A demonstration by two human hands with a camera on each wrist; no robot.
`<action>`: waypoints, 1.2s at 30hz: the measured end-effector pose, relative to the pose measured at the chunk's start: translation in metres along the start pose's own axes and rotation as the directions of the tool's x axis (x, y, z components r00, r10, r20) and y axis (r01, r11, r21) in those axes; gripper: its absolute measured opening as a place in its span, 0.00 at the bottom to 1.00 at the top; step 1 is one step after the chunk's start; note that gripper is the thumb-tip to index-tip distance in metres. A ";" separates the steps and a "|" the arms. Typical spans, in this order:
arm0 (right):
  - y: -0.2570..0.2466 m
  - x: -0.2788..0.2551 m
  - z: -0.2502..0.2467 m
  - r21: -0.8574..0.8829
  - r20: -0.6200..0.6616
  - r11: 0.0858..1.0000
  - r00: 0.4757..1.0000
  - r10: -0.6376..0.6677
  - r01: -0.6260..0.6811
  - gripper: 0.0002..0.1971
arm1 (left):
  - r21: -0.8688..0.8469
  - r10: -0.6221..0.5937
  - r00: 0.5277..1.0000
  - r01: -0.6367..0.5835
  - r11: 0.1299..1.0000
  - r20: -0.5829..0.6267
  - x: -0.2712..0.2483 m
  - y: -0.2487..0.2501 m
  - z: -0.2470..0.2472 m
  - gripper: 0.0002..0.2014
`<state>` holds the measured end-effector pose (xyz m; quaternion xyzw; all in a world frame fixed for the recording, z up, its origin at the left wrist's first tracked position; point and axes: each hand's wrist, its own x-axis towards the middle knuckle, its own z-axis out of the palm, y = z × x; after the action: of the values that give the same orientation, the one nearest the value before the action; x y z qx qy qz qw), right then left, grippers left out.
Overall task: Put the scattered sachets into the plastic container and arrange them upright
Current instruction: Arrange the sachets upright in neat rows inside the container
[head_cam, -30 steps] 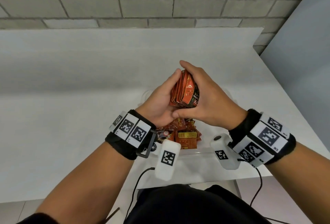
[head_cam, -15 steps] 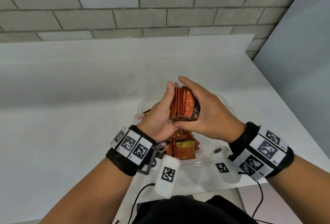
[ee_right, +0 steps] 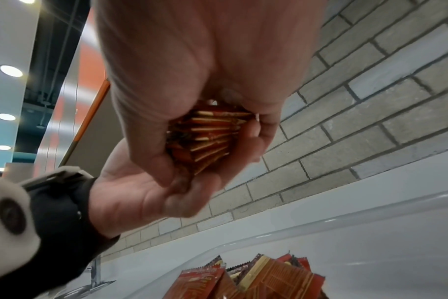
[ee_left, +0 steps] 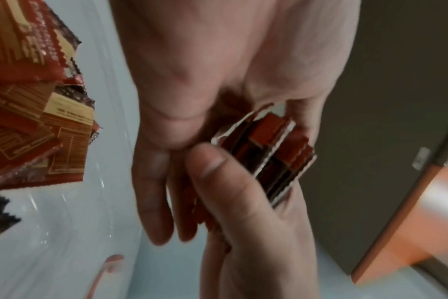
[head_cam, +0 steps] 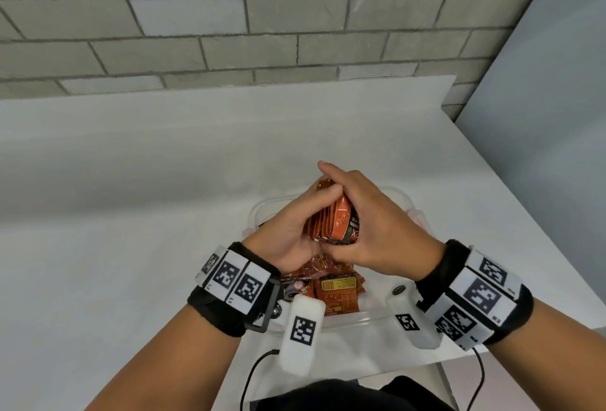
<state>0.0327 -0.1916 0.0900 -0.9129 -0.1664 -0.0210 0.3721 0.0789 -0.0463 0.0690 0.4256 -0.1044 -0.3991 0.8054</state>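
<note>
- head view, centre of the frame: the left hand (head_cam: pixel 288 233) and the right hand (head_cam: pixel 370 230) together clasp a stack of orange-red sachets (head_cam: pixel 331 227), raised above the clear plastic container (head_cam: pixel 398 196) on the white table (head_cam: pixel 131 181).
- both hands are wrapped round the same stack: left fingers curl over its left face, the right thumb and fingers cup its right face and near end.
- right wrist view: the sachet edges (ee_right: pixel 210 137) fan apart like loose cards, so the stack is not yet squared.
- left wrist view: the stack (ee_left: pixel 271 159) sits between the thumb (ee_left: pixel 218 176) and the other hand's palm, with the serrated ends staggered.
- orientation: the sachets stand on edge, faces side by side; their long axis seems to run from lower centre toward the upper middle of the head frame, tilted slightly left.
- more sachets (head_cam: pixel 334 289) lie flat and jumbled in the near end of the container, below the wrists.
- doing the step well, as i judge it: press the faces together evenly, tap the lower edges level, and keep light pressure on both outer faces so none slips out.
- lower the stack on edge into the free far part of the container, and let go only once it leans against a wall.
- a likely risk is the slick packets splaying or toppling onto the flat pile.
</note>
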 end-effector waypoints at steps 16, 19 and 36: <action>0.006 0.003 -0.014 0.366 -0.150 0.816 0.837 0.527 -0.448 0.17 | -0.097 0.139 0.985 -0.149 0.984 -0.107 0.011 -0.003 -0.002 0.30; 0.005 0.005 -0.014 0.530 0.001 0.715 0.844 0.537 -0.455 0.12 | -0.125 0.151 0.978 -0.170 0.978 -0.147 0.012 -0.003 -0.002 0.27; 0.000 0.015 -0.032 0.498 -0.058 0.804 0.913 0.405 -0.325 0.18 | -0.181 0.082 0.986 -0.108 0.978 -0.145 0.007 -0.003 -0.021 0.23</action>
<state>0.0496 -0.2095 0.1151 -0.8025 0.0435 0.0191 0.5947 0.0922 -0.0401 0.0527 0.3685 -0.0308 -0.3381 0.8654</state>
